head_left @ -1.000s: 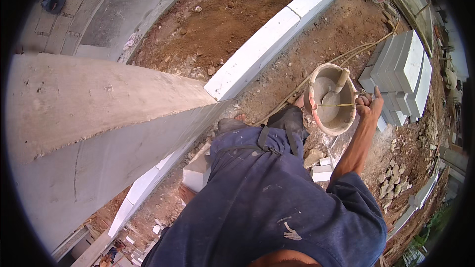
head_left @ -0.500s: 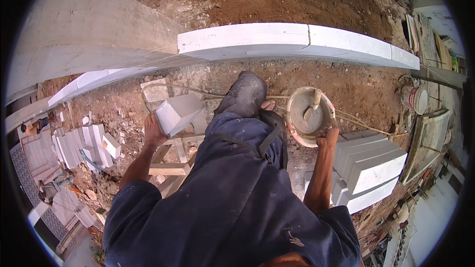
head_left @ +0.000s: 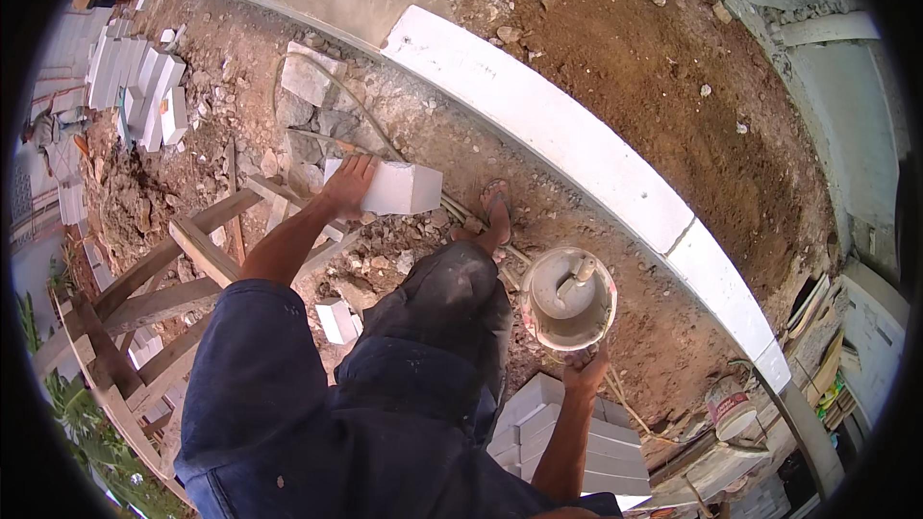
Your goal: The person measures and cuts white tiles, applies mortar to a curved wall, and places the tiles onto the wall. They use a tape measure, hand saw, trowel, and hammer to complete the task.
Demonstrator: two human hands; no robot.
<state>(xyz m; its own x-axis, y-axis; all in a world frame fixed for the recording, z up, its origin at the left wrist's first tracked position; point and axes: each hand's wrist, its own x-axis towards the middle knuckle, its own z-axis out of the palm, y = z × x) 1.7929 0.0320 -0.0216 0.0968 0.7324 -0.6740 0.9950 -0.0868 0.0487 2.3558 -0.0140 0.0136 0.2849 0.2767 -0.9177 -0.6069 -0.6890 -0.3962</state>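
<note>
The left hand (head_left: pixel 353 188) is clamping a white, rectangular masonry block (head_left: pixel 404 190), likely rigid, chippable, best held mid-length, left of the round, grey-smeared bucket (head_left: pixel 569 334) the right hand (head_left: pixel 586 369) is gripping.

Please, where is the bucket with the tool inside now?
In the head view, the bucket is right of centre, held by the right hand; the stacked blocks appear just below it.
</note>
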